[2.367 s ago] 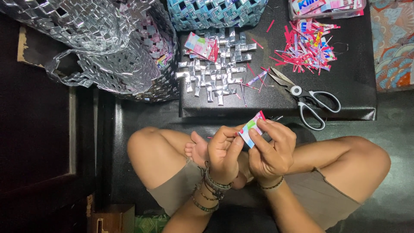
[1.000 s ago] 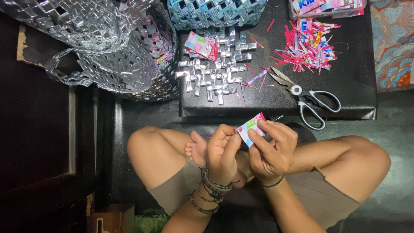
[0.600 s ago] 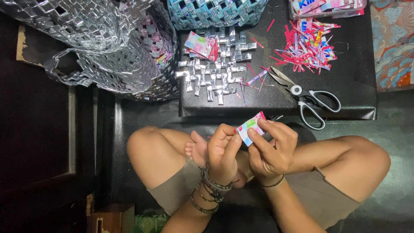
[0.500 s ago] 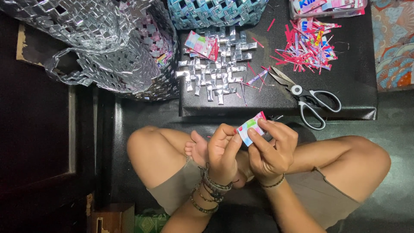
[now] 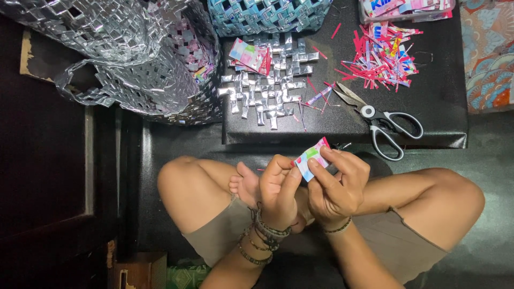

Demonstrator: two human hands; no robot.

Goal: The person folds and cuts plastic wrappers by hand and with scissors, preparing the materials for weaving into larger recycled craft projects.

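Both my hands pinch one small folded wrapper strip (image 5: 312, 158), pink, blue and white, held over my crossed legs. My left hand (image 5: 278, 187), with several bracelets at the wrist, grips its left end between thumb and fingers. My right hand (image 5: 337, 184) holds its right side, the index finger laid along the strip. In front of me a low black board (image 5: 444, 107) carries a flat woven patch of silver strips (image 5: 270, 88), a small stack of cut wrappers (image 5: 249, 56) and a pair of black-handled scissors (image 5: 380, 120).
A heap of pink and red wrapper trimmings (image 5: 383, 53) lies at the board's far right. A large silver woven bag (image 5: 134, 59) stands at the left, a blue woven basket (image 5: 267, 13) behind the board. A patterned cloth (image 5: 490, 53) lies at far right.
Almost nothing has moved. Both hands keep the same hold on the wrapper strip, with only slight finger shifts.
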